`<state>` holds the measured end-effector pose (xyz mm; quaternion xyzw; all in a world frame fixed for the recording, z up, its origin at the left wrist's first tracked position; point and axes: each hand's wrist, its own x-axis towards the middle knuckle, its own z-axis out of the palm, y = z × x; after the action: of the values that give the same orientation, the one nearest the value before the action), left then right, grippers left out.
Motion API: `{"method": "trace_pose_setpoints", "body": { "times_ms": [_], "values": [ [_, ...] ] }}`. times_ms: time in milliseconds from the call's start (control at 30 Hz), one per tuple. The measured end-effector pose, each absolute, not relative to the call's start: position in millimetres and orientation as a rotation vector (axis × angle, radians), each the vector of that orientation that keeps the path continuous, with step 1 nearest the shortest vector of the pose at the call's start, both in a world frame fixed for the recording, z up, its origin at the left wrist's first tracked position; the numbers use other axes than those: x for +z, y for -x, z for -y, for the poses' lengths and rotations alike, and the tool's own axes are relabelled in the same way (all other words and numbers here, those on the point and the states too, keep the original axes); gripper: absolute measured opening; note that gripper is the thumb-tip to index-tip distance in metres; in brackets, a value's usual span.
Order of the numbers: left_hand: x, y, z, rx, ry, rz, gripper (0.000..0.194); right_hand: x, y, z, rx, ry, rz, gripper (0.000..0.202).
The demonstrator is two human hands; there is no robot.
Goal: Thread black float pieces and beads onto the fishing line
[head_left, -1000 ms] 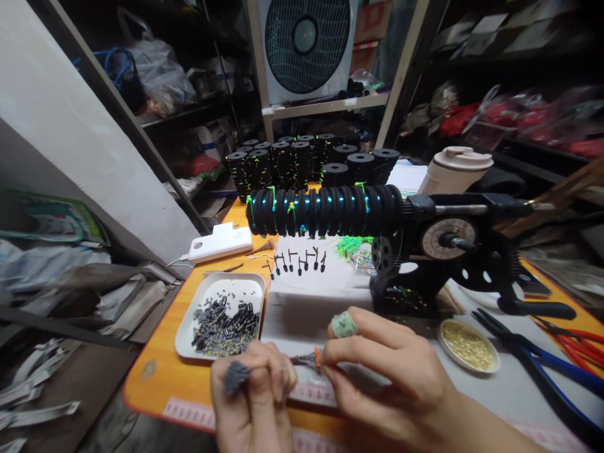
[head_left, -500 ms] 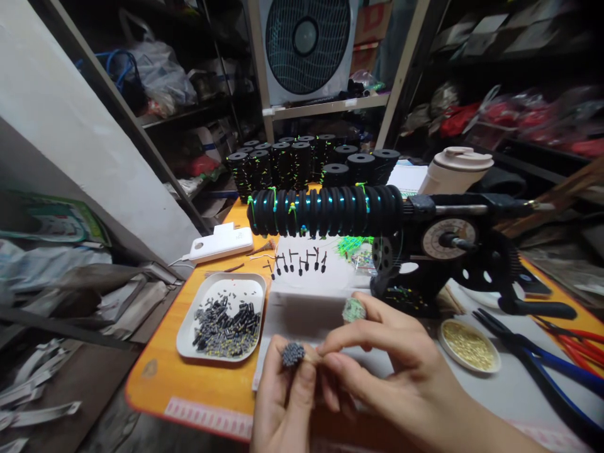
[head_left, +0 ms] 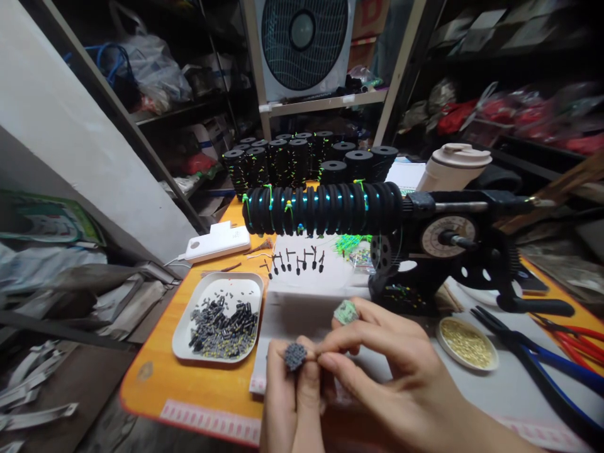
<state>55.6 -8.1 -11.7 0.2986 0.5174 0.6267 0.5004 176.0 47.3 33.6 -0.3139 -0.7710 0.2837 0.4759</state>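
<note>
Your left hand (head_left: 292, 406) pinched a dark grey, knobbly cluster of small pieces (head_left: 295, 357) between thumb and fingers, over the near edge of the orange wooden counter (head_left: 153, 352). Your right hand (head_left: 401, 362), one finger wrapped in pale green tape (head_left: 346, 313), had its thumb and fingertip pressed together just beside that cluster; whatever they pinched was too small to tell. You seemed to be at close, two-handed fingertip work, which called for a steady left hold. A square white tray (head_left: 201, 292) of small black and grey cylinders (head_left: 226, 327) sat towards the near left corner, and a ribbed black roller (head_left: 325, 211) lay beyond your hands.
</note>
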Motion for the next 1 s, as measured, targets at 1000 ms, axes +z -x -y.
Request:
{"method": "trace_pose_setpoints", "body": {
  "times_ms": [1000],
  "values": [
    [-18, -38, -1, 2.029, -1.179, -1.075, 0.008, 36, -177, -48, 0.591, 0.7, 2.055, 0.018]
  ]
}}
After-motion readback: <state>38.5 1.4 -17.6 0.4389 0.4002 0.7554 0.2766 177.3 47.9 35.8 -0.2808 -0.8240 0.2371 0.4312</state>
